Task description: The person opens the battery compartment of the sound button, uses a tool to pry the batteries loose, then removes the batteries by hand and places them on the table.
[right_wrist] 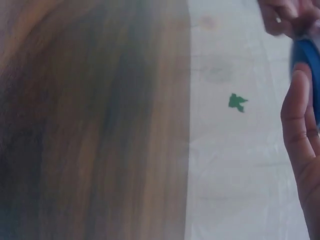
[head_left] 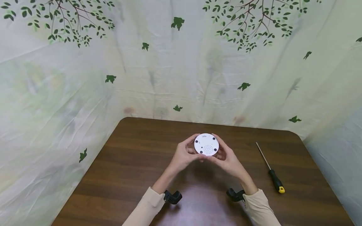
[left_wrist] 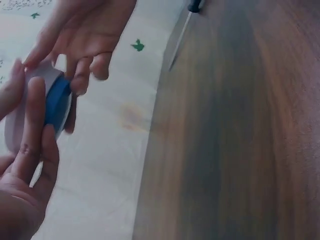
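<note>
Both hands hold a round device up in front of me, over the far half of the table. Its white flat face is turned towards the head camera and bears a patch of small holes and several dark round spots. A blue part shows on its other side in the left wrist view. My left hand grips the left edge, thumb along the bottom and fingers around the back. On the right edge my right hand grips likewise, the two thumbs close together at the lower rim. Some fingers are hidden behind the device.
A screwdriver with a black and yellow handle lies on the right of the brown wooden table, tip pointing away. Behind the table hangs a pale cloth printed with leaves. Each wrist wears a black strap-on camera.
</note>
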The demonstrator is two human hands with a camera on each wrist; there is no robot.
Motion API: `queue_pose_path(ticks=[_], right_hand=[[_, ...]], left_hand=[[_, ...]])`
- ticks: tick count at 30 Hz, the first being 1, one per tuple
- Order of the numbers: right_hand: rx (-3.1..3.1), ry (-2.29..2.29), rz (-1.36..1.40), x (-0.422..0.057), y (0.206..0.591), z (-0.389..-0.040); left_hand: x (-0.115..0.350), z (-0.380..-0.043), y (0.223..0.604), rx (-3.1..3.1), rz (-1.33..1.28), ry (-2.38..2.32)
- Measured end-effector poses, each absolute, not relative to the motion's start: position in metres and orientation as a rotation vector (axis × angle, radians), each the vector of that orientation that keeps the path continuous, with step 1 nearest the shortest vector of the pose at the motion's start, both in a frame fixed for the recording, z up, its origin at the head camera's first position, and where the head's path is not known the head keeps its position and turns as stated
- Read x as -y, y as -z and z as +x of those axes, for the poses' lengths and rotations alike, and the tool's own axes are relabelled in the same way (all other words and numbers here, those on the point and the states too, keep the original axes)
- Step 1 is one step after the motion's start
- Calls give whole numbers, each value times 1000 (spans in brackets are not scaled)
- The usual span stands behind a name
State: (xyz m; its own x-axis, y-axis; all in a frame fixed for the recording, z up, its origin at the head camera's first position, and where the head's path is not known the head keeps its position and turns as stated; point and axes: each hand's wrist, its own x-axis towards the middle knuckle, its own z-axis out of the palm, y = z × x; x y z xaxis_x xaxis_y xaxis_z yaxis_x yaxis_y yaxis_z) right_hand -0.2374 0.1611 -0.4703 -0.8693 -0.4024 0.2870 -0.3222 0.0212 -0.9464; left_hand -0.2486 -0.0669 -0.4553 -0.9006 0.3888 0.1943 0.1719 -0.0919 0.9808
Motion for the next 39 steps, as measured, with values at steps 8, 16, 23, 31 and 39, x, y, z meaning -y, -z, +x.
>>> queue_pose_path(ticks=[8,16,23,31,39], right_hand=[[-2041,1943,-928,-175,466,-242],[-2012,1891,-968,-184,463,-244],[-2106,1906,-946,-180,463,-246],[-1840,1921,-1045,-191,461,-251],[-2115,1880,-972,-187,461,-247]], left_hand=[[78,-247,452,-1943,803,-1942],[70,-245,454,-1988,767,-1999],[59,-242,458,-2105,754,-2066],[65,-244,449,-1931,893,-1947],[57,-244,452,-2020,810,-2093]])
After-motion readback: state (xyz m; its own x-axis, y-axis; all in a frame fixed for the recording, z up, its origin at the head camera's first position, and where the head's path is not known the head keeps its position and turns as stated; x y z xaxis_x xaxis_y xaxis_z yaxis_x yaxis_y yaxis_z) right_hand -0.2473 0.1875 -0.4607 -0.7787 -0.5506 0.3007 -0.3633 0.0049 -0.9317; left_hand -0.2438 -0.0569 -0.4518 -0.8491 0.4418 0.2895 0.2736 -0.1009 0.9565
